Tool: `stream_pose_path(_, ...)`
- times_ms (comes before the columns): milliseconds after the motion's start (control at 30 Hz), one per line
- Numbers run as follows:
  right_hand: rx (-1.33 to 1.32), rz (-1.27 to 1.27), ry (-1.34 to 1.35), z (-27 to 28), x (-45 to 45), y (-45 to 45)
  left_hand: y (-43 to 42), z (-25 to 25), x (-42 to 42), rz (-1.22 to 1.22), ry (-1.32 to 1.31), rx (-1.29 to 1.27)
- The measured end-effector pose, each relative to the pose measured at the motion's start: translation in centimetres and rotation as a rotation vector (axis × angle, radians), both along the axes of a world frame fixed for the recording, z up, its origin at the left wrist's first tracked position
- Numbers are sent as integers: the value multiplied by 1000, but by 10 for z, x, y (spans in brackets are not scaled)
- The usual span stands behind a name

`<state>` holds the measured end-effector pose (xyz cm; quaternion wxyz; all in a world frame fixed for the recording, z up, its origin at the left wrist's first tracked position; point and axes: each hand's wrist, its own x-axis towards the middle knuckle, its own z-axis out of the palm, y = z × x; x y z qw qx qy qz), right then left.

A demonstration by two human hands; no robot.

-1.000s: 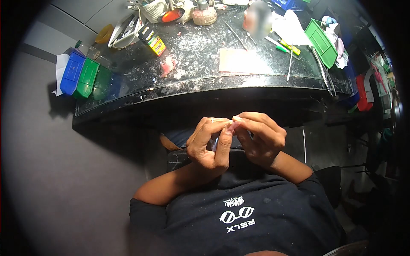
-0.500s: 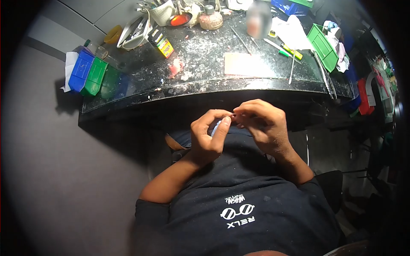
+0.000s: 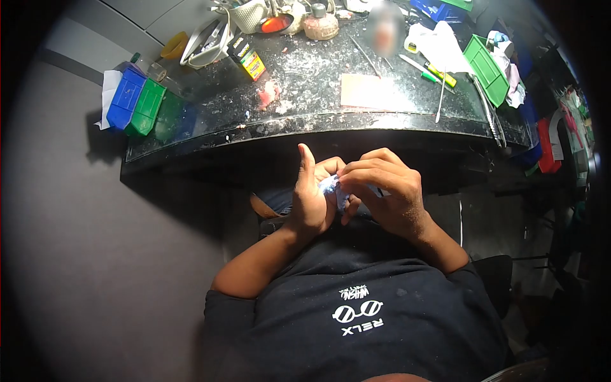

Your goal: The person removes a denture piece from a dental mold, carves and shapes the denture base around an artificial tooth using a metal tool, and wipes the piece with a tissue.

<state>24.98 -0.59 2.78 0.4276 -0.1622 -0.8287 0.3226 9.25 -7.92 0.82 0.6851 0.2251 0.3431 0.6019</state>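
A small, lumpy pale blue and white piece [image 3: 329,185] is cradled in my left hand [image 3: 310,202], in front of my dark shirt and below the bench edge. The left thumb points straight up, away from the piece, while the other fingers curl behind and under it. My right hand [image 3: 393,191] comes in from the right, its thumb and fingertips closed on the right side of the piece. Its lower part shows between the two hands. Fingers cover much of it, so its exact kind cannot be made out.
The dusty black bench [image 3: 305,95] bears a pink sheet [image 3: 363,90], a reddish lump [image 3: 268,94], a black and yellow box [image 3: 249,60], a glass burner bottle [image 3: 321,25] and several slim tools. Green and blue bins [image 3: 145,107] stand at the left, a green tray [image 3: 486,70] at the right.
My left thumb has lifted from the piece to point upward, and the left hand has turned open, showing more of the piece. My right fingers have moved down and left onto it.
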Motion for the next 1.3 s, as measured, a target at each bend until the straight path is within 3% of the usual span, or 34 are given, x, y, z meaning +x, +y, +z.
stream_pose_path(267, 177, -5, 7, -7, -1, 1, -2, 1, 1, -12, 85, -74)
stream_pose_path(433, 201, 49, 26, -19, -6, 3, -4, -1, 3, 11, 328, 0)
stream_pose_path(567, 200, 82, 11, -18, -4, 7, -5, -15, -2, -1, 335, 49)
stream_pose_path(633, 138, 32, 41, -5, -2, 5, 0, -17, 1, 256, 816, 299)
stream_pose_path(700, -31, -25, 87, -5, 0, 4, -1, -12, -7, 308, 1111, 493)
stream_pose_path(767, -379, 10, 72, -3, 3, -3, 0, -6, -8, 361, 1255, 603)
stream_pose_path(967, -593, 46, 167, -10, -1, -11, -2, -10, -4, 351, 1331, 654)
stream_pose_path(1067, -457, 66, 140, -9, 2, -6, 0, -14, -11, 392, 1411, 847)
stream_pose_path(1200, -423, 78, 150, -6, 3, -6, -3, -8, -7, 436, 1200, 725)
stream_pose_path(1300, -427, 79, 124, -2, 5, -6, -4, -1, -8, 464, 1289, 755)
